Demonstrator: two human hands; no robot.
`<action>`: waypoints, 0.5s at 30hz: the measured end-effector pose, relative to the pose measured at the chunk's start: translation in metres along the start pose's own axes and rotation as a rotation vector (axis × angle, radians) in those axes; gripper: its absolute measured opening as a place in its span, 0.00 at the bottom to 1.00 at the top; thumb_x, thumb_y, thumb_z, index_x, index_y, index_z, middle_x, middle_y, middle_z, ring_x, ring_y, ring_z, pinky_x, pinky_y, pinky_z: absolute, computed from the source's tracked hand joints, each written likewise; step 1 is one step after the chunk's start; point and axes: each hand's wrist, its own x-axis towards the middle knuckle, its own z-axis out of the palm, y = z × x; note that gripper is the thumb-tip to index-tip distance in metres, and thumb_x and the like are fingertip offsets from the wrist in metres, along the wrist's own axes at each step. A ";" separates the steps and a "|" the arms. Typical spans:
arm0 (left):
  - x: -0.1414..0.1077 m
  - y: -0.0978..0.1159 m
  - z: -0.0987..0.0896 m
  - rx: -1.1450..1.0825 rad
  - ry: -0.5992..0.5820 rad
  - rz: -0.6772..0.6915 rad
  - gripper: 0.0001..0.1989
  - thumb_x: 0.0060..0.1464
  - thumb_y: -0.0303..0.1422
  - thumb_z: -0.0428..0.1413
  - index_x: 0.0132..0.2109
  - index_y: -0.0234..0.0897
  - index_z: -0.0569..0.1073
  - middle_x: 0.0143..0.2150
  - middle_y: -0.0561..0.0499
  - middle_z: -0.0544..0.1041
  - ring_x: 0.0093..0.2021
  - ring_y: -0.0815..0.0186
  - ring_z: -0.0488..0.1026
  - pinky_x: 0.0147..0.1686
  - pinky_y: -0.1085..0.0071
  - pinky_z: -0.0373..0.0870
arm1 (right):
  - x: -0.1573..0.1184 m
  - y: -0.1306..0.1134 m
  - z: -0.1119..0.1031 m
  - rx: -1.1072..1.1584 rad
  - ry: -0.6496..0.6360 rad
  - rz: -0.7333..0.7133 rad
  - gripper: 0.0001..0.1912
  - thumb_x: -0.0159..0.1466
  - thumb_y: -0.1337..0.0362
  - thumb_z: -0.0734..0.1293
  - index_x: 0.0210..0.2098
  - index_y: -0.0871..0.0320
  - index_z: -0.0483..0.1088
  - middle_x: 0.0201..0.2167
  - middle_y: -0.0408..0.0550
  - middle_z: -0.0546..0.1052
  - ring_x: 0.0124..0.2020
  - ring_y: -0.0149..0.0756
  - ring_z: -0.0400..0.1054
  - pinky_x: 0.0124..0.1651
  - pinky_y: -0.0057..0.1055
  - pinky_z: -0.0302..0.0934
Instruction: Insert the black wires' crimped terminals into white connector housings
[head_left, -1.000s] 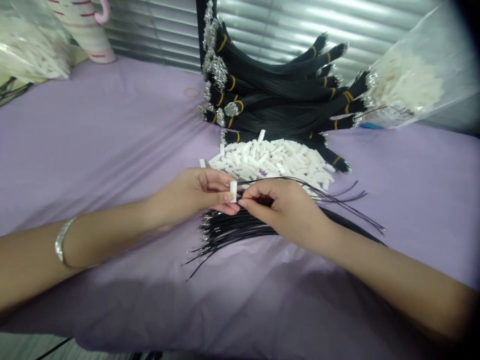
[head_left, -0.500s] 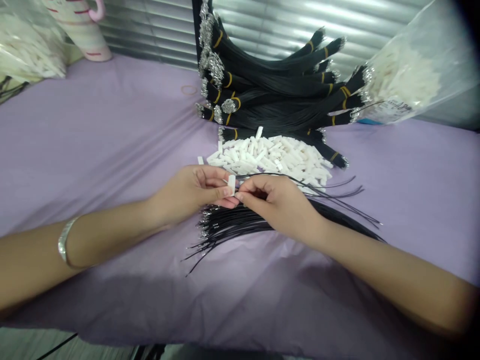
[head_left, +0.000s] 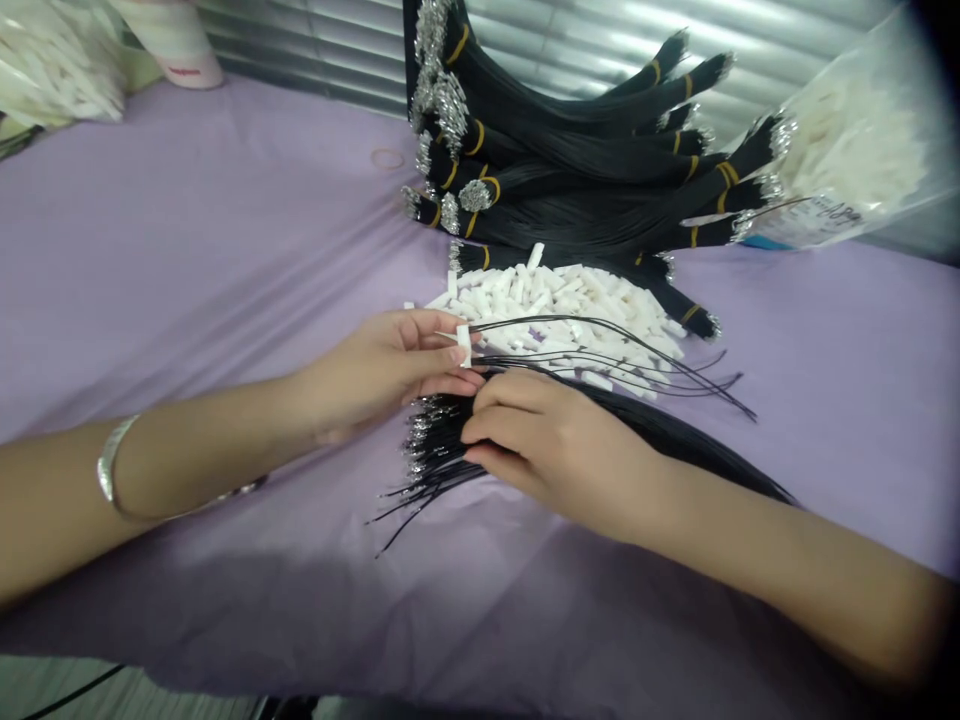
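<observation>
My left hand [head_left: 405, 355] pinches a small white connector housing [head_left: 463, 346] between thumb and fingers. Several thin black wires [head_left: 600, 322] run out of the housing to the right, over the white pile. Just below, my right hand [head_left: 540, 435] lies over a loose bundle of black wires [head_left: 450, 440] with shiny metal terminals on their left ends. Its fingers are bent and slightly apart, with no wire plainly gripped. Behind both hands is a heap of white connector housings [head_left: 570, 295].
Tied bundles of black wires [head_left: 555, 170] with yellow bands are stacked at the back. A clear bag of white pieces [head_left: 855, 160] leans at the right, another bag [head_left: 60, 70] at the far left beside a cup [head_left: 176, 45]. Purple cloth [head_left: 225, 250] covers the table.
My right hand has left the white housing and moved down onto the loose black wires. My left hand still holds the housing, slightly higher in view. The view has shifted a little.
</observation>
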 end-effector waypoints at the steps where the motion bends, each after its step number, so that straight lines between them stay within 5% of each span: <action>1: 0.000 0.000 0.000 0.000 -0.001 0.002 0.05 0.53 0.22 0.56 0.39 0.30 0.71 0.31 0.52 0.75 0.33 0.72 0.75 0.37 0.78 0.73 | 0.001 0.000 0.004 0.026 -0.028 0.008 0.08 0.62 0.71 0.62 0.30 0.65 0.73 0.34 0.51 0.72 0.38 0.35 0.65 0.43 0.31 0.61; 12: 0.001 0.002 0.001 0.001 0.008 -0.011 0.04 0.53 0.22 0.55 0.38 0.30 0.71 0.34 0.51 0.75 0.36 0.71 0.75 0.42 0.75 0.72 | 0.004 -0.009 -0.001 0.224 -0.094 0.322 0.06 0.62 0.73 0.60 0.29 0.62 0.65 0.32 0.47 0.69 0.39 0.32 0.62 0.45 0.29 0.57; 15: 0.000 0.001 0.000 0.024 -0.021 0.006 0.04 0.54 0.23 0.55 0.38 0.31 0.70 0.35 0.52 0.75 0.36 0.72 0.75 0.41 0.76 0.72 | 0.002 -0.010 -0.007 0.280 -0.100 0.370 0.04 0.63 0.72 0.59 0.32 0.62 0.63 0.31 0.45 0.69 0.34 0.29 0.61 0.38 0.26 0.56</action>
